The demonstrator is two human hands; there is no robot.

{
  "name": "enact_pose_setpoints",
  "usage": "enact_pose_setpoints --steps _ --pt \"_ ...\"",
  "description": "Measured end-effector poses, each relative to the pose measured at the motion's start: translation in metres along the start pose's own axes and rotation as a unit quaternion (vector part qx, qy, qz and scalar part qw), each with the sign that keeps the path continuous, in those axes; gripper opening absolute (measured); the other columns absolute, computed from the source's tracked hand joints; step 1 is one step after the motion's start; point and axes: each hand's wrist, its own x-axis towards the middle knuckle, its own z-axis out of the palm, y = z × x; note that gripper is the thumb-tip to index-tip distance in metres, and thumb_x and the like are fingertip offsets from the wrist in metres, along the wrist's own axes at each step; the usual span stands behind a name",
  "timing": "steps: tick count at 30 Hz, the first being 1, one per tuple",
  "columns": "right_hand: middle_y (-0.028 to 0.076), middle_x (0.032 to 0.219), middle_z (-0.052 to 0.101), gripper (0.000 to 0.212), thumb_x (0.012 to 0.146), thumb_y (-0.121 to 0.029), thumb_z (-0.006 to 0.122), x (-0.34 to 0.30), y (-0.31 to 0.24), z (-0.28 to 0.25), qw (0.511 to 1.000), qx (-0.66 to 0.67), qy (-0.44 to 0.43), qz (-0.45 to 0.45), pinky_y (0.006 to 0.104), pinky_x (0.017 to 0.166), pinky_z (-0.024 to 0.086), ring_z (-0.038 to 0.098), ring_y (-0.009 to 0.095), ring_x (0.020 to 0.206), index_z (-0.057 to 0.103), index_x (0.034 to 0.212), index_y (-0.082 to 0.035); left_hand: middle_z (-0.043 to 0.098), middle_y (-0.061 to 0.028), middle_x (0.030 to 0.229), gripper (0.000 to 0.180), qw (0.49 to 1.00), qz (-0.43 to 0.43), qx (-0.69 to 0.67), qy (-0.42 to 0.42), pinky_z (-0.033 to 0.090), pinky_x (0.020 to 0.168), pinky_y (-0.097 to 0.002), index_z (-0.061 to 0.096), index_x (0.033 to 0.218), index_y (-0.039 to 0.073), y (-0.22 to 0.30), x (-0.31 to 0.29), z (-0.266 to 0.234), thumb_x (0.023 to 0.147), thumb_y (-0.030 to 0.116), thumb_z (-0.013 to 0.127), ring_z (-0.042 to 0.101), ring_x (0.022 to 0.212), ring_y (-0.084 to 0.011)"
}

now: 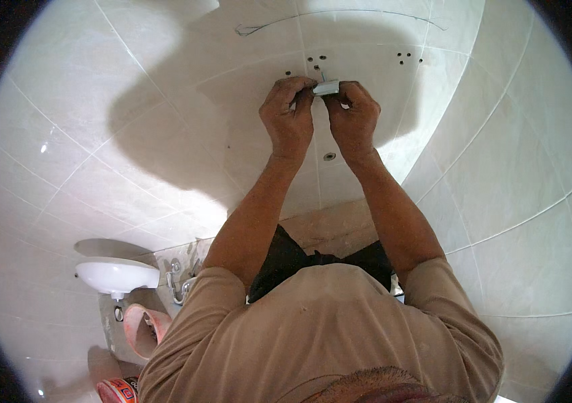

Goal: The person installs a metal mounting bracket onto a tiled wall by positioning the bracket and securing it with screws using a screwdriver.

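A small pale rectangular piece with a shiny face (327, 88) is held up close to the tiled wall (239, 101). My left hand (287, 121) pinches its left end between thumb and fingers. At its right end, my right hand (353, 119) grips it the same way. Both arms reach forward, with the hands close together. Just beyond the piece, several small dark holes (317, 67) pierce the tile, and a thin bluish strand stands up near them. What the piece is exactly, I cannot make out.
A second group of holes (401, 58) is to the right. Below my hands sits a round wall fitting (329, 156). A thin wire-like line (339, 12) curves across the top. At lower left are a white washbasin (116, 275), a pink bucket (135, 339) and a red package (116, 391).
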Motion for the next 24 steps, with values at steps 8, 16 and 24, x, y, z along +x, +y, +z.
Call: enact_pose_setpoints --steps 8,16,24 --pt "0.011 0.084 0.072 0.010 0.082 0.003 0.075 0.007 0.010 0.006 0.999 0.022 -0.019 0.018 0.0275 0.066 0.053 0.068 0.014 0.074 0.072 0.091 0.001 0.072 -0.0117 0.092 0.018 0.997 -0.044 -0.051 0.022 0.055 0.075 -0.0305 0.073 0.093 0.002 0.003 0.006 0.003 0.081 -0.010 0.069 0.070 0.086 -0.0196" --pt "0.010 0.083 0.073 0.010 0.083 0.002 0.074 0.005 0.014 0.006 0.999 0.012 -0.044 0.020 0.0287 0.066 0.053 0.067 0.014 0.073 0.071 0.092 0.001 0.073 -0.0124 0.094 0.015 0.998 -0.045 -0.036 0.018 0.055 0.076 -0.0319 0.074 0.094 0.001 -0.010 0.001 0.002 0.083 -0.007 0.069 0.070 0.087 -0.0217" --pt "0.011 0.084 0.074 0.009 0.084 -0.001 0.075 0.006 0.011 0.008 0.998 -0.004 -0.055 0.042 0.0295 0.068 0.054 0.069 0.014 0.074 0.072 0.093 0.000 0.073 -0.0132 0.097 0.016 0.999 -0.032 -0.030 -0.002 0.057 0.077 -0.0330 0.074 0.097 0.001 -0.013 0.004 -0.002 0.084 -0.006 0.068 0.071 0.088 -0.0221"
